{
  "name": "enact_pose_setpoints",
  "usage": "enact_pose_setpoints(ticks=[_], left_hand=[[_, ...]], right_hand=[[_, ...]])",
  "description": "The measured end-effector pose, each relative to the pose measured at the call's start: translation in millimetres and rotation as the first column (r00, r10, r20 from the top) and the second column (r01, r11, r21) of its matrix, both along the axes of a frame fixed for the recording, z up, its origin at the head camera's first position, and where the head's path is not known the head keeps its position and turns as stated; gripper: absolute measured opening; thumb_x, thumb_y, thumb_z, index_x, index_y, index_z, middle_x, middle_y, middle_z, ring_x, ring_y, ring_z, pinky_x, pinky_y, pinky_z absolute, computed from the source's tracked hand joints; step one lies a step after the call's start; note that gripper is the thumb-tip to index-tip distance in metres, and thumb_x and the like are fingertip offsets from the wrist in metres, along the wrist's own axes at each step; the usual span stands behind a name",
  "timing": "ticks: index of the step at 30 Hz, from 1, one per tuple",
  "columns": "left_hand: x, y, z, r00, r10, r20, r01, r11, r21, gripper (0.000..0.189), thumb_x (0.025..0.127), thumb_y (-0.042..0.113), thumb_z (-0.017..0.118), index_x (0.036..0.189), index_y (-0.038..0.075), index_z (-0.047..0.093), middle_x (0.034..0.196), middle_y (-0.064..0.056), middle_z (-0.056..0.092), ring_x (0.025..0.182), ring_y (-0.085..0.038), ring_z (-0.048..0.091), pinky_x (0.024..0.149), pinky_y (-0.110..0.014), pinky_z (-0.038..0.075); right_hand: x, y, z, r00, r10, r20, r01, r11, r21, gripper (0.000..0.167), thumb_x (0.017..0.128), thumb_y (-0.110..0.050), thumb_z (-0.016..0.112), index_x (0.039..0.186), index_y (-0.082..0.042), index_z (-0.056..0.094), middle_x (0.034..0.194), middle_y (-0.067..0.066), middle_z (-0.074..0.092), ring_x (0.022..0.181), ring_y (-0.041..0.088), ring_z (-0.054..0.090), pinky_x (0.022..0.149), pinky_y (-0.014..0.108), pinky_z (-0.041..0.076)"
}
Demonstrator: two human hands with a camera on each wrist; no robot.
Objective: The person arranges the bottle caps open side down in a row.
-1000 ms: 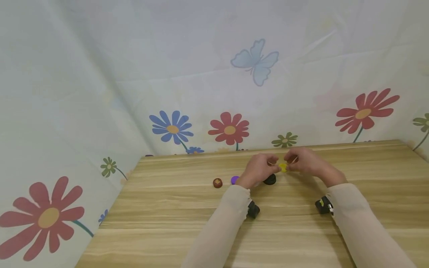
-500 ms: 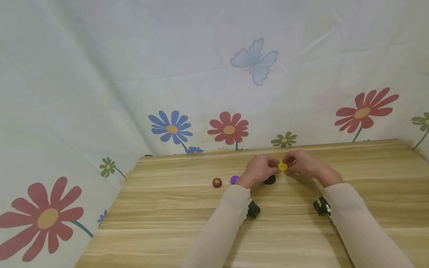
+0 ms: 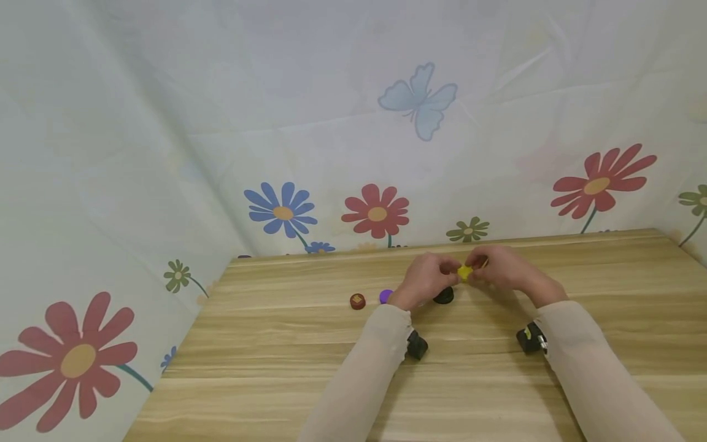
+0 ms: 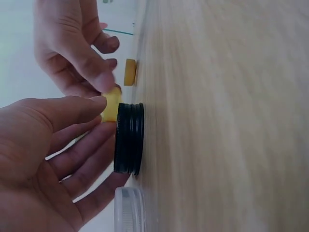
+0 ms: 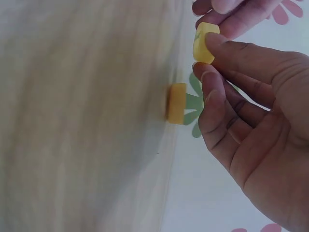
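Between both hands, a small yellow cap (image 3: pixel 465 272) is held just above the far part of the wooden table. My left hand (image 3: pixel 425 280) pinches its left side with thumb and fingers. The thumb and index finger of my right hand (image 3: pixel 504 269) grip the other side, plainest in the right wrist view, where the cap (image 5: pixel 203 44) looks tilted. Close by the left fingers, a black screw lid (image 4: pixel 129 139) stands on the table. A clear lid (image 4: pixel 129 210) is beside it. An orange-yellow cap (image 5: pixel 177 104) sits behind the hands, hidden from the head view.
Left of the left hand lie a purple cap (image 3: pixel 386 296), partly covered by the wrist, and a red-brown cap (image 3: pixel 358 301) with a gold mark. The wooden table (image 3: pixel 265 368) meets a flower-printed cloth (image 3: pixel 309 153) at its back and left edges.
Both hands stay nearly in place at the yellow cap. The cap has turned between the fingers and risen very slightly. The other caps have not moved.
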State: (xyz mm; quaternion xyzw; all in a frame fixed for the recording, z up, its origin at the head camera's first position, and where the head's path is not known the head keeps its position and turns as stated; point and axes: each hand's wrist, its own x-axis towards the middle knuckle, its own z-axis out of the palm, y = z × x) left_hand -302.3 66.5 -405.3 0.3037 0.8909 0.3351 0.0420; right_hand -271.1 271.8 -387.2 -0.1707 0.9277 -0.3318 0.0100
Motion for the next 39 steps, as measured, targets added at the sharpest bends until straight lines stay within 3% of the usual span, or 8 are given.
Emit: enact_pose_setpoints(ticks=[9,17,24,32,39], left_hand=[[-1.9,-4.2,1.7,0.999,0.05,-0.018,-0.047,0.989,0.141,0.021,0.096,0.011,0.08,0.117,0.011,0.081,0.11,0.002,0.079,0.102,-0.01,0.07,0.085,-0.018,0.053],[-2.4,-9.4,3.3,0.998,0.048,-0.039,-0.037,0.973,0.228,0.016,0.095,0.013,0.083,0.11,0.01,0.082,0.1,0.003,0.08,0.09,-0.005,0.07,0.078,-0.017,0.054],[-0.8,-10.0,4.3,0.998,0.041,-0.053,-0.029,0.975,0.22,0.014,0.098,0.016,0.08,0.11,0.01,0.082,0.1,0.005,0.079,0.092,-0.006,0.07,0.078,-0.018,0.054],[-0.3,-8.0,5.7,0.996,0.039,-0.08,-0.024,0.982,0.19,0.014,0.1,0.019,0.078,0.11,0.011,0.082,0.101,0.005,0.079,0.094,-0.005,0.07,0.08,-0.018,0.053],[-0.9,-7.2,3.8,0.995,0.019,-0.101,0.003,0.978,0.207,0.018,0.1,0.015,0.078,0.117,0.011,0.08,0.1,0.004,0.079,0.093,-0.005,0.07,0.079,-0.017,0.053]], right_hand=[[2.4,-1.4,13.3,1.0,-0.019,0.015,0.02,0.997,-0.071,0.018,0.099,-0.009,0.074,0.111,0.005,0.073,0.099,0.01,0.073,0.083,0.021,0.064,0.069,0.037,0.054],[5.8,-4.7,19.7,1.0,-0.01,0.001,0.01,0.997,-0.074,0.023,0.102,-0.015,0.073,0.114,0.005,0.072,0.103,0.011,0.073,0.085,0.022,0.065,0.069,0.037,0.056],[7.8,-5.3,20.2,1.0,-0.001,0.015,0.002,0.995,-0.097,0.021,0.101,-0.009,0.073,0.114,0.007,0.07,0.103,0.013,0.072,0.087,0.029,0.069,0.069,0.039,0.058],[8.0,-3.8,19.9,1.0,-0.004,-0.011,0.003,0.996,-0.087,0.021,0.102,-0.01,0.072,0.115,0.007,0.07,0.103,0.013,0.072,0.088,0.026,0.068,0.07,0.037,0.057],[10.0,-4.7,19.5,1.0,-0.018,0.019,0.02,0.994,-0.109,0.023,0.105,-0.011,0.068,0.118,0.008,0.068,0.102,0.016,0.071,0.085,0.029,0.067,0.069,0.038,0.057]])
